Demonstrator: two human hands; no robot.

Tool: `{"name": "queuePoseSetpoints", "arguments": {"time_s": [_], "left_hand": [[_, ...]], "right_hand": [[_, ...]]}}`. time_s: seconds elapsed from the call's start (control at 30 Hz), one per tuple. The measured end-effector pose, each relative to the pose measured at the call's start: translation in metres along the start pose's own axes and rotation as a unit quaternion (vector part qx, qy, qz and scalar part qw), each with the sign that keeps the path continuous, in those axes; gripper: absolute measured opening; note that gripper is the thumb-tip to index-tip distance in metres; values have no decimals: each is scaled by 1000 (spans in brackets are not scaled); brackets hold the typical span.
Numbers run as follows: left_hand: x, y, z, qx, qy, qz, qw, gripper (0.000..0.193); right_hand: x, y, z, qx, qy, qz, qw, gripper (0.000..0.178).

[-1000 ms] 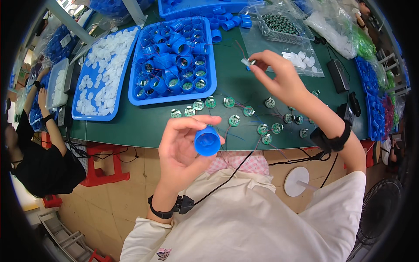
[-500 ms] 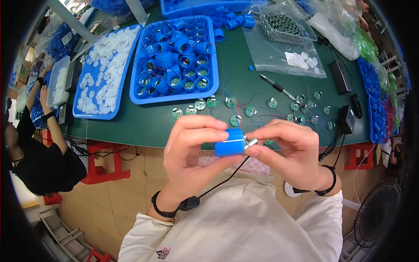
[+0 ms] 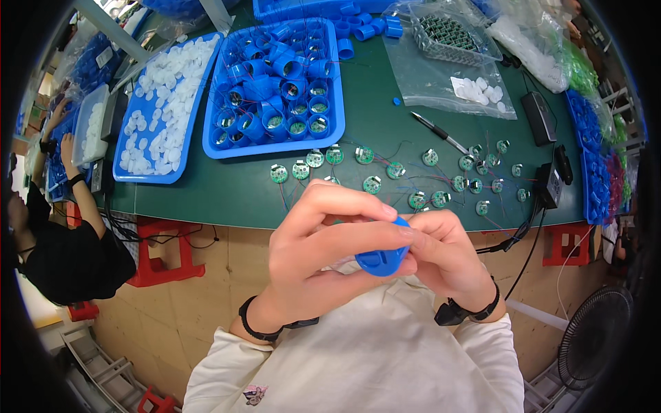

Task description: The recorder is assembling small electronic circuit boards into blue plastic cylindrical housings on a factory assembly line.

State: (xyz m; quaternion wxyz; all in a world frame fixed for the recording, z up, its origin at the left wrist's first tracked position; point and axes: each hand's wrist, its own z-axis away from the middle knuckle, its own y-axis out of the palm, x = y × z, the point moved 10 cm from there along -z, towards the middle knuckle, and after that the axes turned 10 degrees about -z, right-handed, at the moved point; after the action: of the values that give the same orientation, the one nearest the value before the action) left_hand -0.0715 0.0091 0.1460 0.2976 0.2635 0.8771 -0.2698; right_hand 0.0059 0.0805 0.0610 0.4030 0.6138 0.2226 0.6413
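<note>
A: State the location of the workpiece.

B: A blue plastic cup (image 3: 381, 263) is held in front of the wearer's torso, above the near edge of the green surface (image 3: 237, 201). It is tilted, closed end toward the viewer.

A: Condition of each grip?

B: The left hand (image 3: 318, 237) is grasping the cup, fingers over its upper side and thumb below. The right hand (image 3: 451, 251) has its fingertips against the cup's right side. Whether that grip is closed on the cup itself or on something behind it, I cannot tell; the view is blocked.

A: Items nearest the hands?

B: Round green circuit boards (image 3: 372, 184) with thin wires, spread loosely just beyond the hands and to the right. A black pen (image 3: 438, 131) lies among the rightmost ones, near a small blue piece (image 3: 396, 101).

A: Containers?

B: Beyond the boards, a blue tray (image 3: 275, 147) filled with blue cups, several holding boards. To its left, a second blue tray (image 3: 149, 178) bearing white discs (image 3: 166, 131). Far right, a clear tray (image 3: 482, 60) of small boards rests on a clear plastic bag (image 3: 407, 98).
</note>
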Motion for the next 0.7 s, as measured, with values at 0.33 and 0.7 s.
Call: {"name": "queuePoseSetpoints", "arguments": {"time_s": [0.33, 0.7], "left_hand": [[6, 11, -1, 83, -87, 136, 983, 47], [17, 17, 4, 74, -87, 145, 983, 44]], "right_hand": [[-4, 11, 7, 32, -105, -34, 993, 13], [-12, 1, 11, -3, -113, -57, 992, 17]]}}
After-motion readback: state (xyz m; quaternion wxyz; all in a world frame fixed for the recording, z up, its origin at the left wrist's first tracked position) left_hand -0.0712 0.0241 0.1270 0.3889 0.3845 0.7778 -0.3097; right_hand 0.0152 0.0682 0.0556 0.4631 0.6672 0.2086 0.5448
